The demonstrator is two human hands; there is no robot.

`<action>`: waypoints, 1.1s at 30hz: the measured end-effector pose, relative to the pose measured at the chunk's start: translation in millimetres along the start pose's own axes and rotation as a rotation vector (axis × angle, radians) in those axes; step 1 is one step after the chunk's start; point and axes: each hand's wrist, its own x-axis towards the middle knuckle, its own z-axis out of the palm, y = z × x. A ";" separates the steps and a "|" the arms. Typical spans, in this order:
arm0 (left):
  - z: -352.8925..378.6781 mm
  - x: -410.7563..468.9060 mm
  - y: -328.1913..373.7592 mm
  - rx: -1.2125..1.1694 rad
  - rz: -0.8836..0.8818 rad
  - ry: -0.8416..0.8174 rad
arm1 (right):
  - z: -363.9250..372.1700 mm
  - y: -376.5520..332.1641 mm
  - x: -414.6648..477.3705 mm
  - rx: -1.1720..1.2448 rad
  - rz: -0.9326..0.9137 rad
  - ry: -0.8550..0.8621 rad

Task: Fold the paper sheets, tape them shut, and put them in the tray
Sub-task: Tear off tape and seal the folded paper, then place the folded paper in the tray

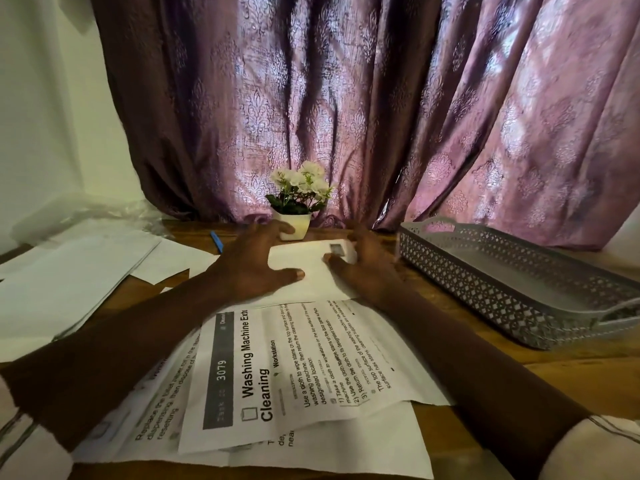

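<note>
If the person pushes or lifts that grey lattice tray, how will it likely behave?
The grey lattice tray looks like perforated plastic with nothing visible inside, so probably light. Raised walls and end handles suggest it stays fairly stiff when lifted. On the wooden table it would likely slide, not tip, being low and wide.

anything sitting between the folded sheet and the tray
Nothing visible apart from the right hand at the sheet's tray-side edge; only table shows from there to the tray.
</note>
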 end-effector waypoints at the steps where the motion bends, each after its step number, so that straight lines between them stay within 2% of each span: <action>1: -2.4 1.8 0.9 -0.022 0.053 0.056 | -0.6 -2.5 -0.2 0.160 0.041 0.043; 3: -8.5 5.0 6.6 -0.042 0.118 0.150 | -5.3 -4.1 3.1 0.387 0.126 0.076; 4: -11.1 5.7 10.2 -0.016 0.146 0.196 | -8.9 -2.8 6.9 0.410 0.142 0.083; 7: -14.8 1.0 26.2 0.259 0.322 0.337 | -20.3 -8.8 5.4 0.509 0.148 0.138; 9: -12.4 -5.4 43.9 0.362 0.478 0.346 | -32.9 -18.6 0.0 0.572 0.168 0.247; 11: -7.9 -14.1 63.7 0.322 0.580 0.279 | -50.8 -22.8 -3.0 0.567 0.180 0.382; 14: 4.7 -26.8 81.0 0.167 0.696 0.089 | -98.0 -24.6 -11.9 0.386 0.166 0.658; 17: 18.8 -30.6 80.3 0.140 0.728 -0.099 | -156.8 -24.6 -28.9 0.228 0.194 0.914; 20: 26.3 -30.7 78.7 0.142 0.705 -0.163 | -203.5 -14.9 -43.8 0.063 0.323 1.003; 22: 28.2 -29.9 78.0 0.113 0.693 -0.158 | -222.6 -1.1 -49.7 -0.047 0.467 0.977; 25: 28.0 -30.3 77.7 0.094 0.664 -0.162 | -231.7 17.0 -56.8 -0.162 0.685 0.778; 28: 27.9 -31.0 76.5 0.102 0.622 -0.202 | -226.8 35.9 -57.0 -0.262 0.691 0.598; 33: 29.0 -29.1 72.3 0.093 0.580 -0.254 | -219.7 42.5 -53.0 -0.806 0.683 0.179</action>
